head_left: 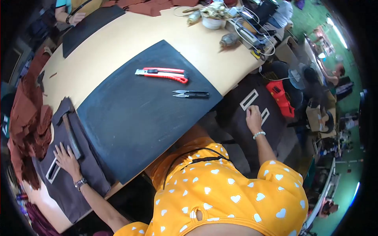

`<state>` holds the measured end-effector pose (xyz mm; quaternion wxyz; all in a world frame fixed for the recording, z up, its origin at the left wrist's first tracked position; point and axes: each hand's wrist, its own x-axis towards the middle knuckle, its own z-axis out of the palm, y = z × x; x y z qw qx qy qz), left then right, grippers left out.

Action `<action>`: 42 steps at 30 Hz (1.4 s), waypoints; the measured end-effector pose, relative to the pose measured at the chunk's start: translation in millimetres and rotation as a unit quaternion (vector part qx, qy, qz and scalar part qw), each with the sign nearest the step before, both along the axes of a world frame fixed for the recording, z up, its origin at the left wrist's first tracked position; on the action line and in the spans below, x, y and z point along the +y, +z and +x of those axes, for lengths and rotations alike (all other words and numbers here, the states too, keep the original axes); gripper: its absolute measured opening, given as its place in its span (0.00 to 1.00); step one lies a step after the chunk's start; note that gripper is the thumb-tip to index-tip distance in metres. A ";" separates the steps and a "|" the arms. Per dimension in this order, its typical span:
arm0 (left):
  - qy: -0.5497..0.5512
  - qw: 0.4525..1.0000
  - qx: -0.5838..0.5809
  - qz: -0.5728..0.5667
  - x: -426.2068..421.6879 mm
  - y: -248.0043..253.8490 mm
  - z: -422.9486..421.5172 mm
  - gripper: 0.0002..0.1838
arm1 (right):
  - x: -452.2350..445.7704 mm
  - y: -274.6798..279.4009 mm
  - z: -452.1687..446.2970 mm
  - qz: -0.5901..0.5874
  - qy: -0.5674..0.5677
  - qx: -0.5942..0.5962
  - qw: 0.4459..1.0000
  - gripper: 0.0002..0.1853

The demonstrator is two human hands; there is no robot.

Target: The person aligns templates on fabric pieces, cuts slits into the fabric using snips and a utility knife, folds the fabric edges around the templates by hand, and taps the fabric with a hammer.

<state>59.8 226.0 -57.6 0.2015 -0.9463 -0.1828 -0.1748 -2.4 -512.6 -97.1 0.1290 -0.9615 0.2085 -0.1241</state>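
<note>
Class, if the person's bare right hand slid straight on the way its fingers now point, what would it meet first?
The right hand would most likely meet the upper white, flat rectangular frame first. Depth is unclear, so the fingertips may already be touching its edge.

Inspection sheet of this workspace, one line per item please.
Surface: dark mat on pale table.
Job's things: white frame on left dark cloth; two more frames on right dark cloth.
Clutter: red cutter, snips, hammer, brown material.
Hands: left hand spread by its frame; right hand at a frame, grip unclear.
Cables: tangled white cables and equipment, far corner.
Surroundings: co-worker's hand across table.
</note>
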 end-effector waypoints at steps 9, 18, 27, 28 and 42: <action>-0.005 0.999 -0.005 -0.037 8.6 -6.5 -0.6 0.25 | -62.1 2.8 -30.1 -0.069 0.226 0.182 0.954 0.31; -0.003 1.000 -0.008 -0.029 4.4 -4.4 -1.0 0.25 | -68.4 2.1 -7.0 -0.071 0.307 0.199 0.928 0.24; -0.006 0.999 -0.041 -0.017 0.7 -2.9 -1.6 0.25 | -89.9 39.4 -0.6 -0.035 0.060 0.068 0.995 0.07; 0.010 0.999 -0.050 -0.001 -7.5 3.0 -1.8 0.25 | -113.6 42.8 -1.9 0.030 -0.004 0.026 0.999 0.07; -0.358 0.715 -0.049 -0.598 -233.6 140.2 -12.6 0.35 | 160.9 253.8 57.8 0.125 0.548 -0.121 0.818 0.16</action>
